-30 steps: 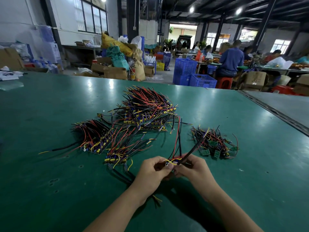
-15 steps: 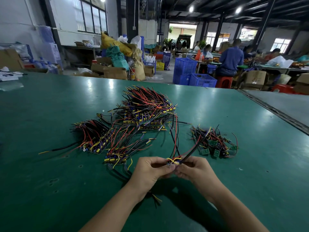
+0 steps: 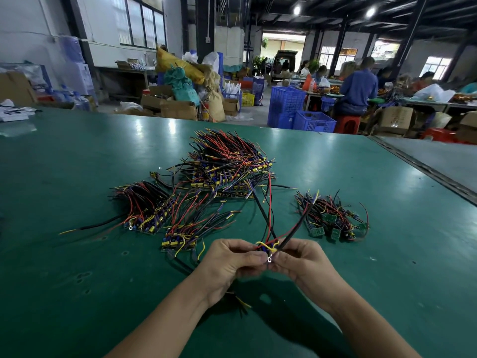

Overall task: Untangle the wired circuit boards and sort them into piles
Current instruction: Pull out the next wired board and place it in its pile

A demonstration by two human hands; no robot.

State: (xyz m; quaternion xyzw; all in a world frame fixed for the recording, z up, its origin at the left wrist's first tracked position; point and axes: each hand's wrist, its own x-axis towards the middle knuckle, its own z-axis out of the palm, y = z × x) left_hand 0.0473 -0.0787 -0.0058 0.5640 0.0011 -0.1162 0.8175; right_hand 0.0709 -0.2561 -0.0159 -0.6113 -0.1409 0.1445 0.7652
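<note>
Together, left hand [image 3: 232, 259] and right hand [image 3: 300, 262] pinch one wired board [image 3: 267, 248] above the desk's [image 3: 77, 280] near edge, probably freeing its leads.

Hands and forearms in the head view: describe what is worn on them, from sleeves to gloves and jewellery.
The left hand and the right hand are bare, with no gloves. The left forearm and right forearm are uncovered down to the picture's bottom edge, so no sleeve shows. No watch, bracelet, ring, tape or marking is visible on them.
</note>
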